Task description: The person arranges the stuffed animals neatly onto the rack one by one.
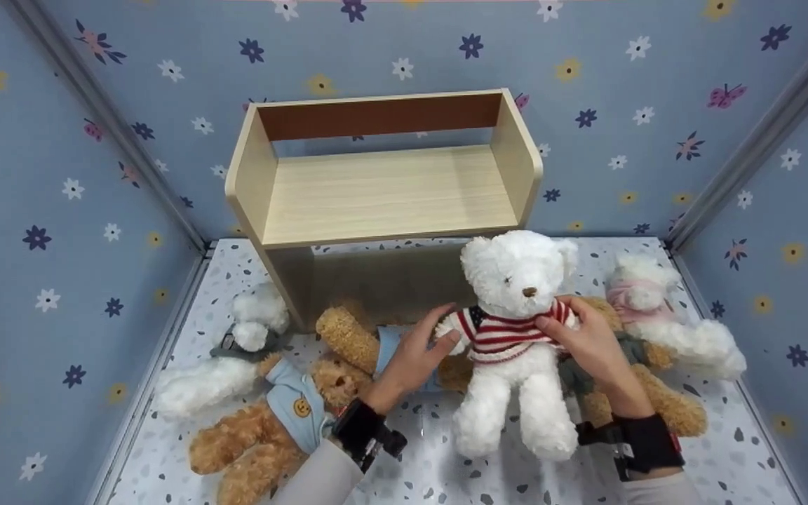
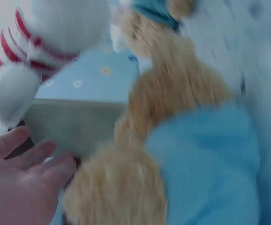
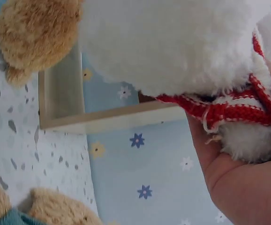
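Observation:
A white teddy bear [image 1: 516,273] in a red-and-white striped sweater [image 3: 238,105] is held upright in front of the shelf, facing the head camera. My right hand [image 1: 597,351] grips it by the sleeved arm; in the right wrist view, thumb and palm wrap around that sleeve. At the bear's other arm is my left hand [image 1: 411,358], its fingers extended and spread in the left wrist view, next to the paw [image 2: 13,89]. Below the left hand lies a brown teddy bear in a light blue top [image 2: 206,164].
A pale wooden shelf [image 1: 390,196] stands against the flowered back wall. Another brown bear [image 1: 299,400] in light blue lies at front left, beside a white bear [image 1: 260,315]. On the right lie a white bear with pink cloth [image 1: 642,287] and a brown bear [image 1: 670,400].

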Motion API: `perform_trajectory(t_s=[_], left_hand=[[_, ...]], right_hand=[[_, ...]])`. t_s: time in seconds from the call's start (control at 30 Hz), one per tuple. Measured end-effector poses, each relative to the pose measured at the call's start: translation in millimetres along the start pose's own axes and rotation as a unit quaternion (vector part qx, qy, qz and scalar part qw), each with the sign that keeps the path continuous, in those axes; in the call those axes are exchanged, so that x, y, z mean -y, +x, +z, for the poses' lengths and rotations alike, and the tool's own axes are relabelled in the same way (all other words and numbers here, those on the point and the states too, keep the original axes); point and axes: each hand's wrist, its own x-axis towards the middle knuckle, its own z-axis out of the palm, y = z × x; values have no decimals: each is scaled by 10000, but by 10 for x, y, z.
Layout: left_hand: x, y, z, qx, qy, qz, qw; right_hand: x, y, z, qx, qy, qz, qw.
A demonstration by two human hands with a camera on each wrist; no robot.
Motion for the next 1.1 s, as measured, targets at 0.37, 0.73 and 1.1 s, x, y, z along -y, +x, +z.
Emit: perform_trajectory(t_s=[0.37, 0.73, 1.1], left_hand=[[-50, -5, 204, 20, -2534, -1460, 9563], [-48, 10, 204, -547, -2335, -1917, 9517], [-12, -10, 140, -1169, -1848, -1716, 9606]], right_hand=[[118, 111, 303, -49, 242, -127, 9996], [126, 128, 501, 17, -734, -1089, 9913], [-61, 54, 461, -671, -1111, -3253, 9366]])
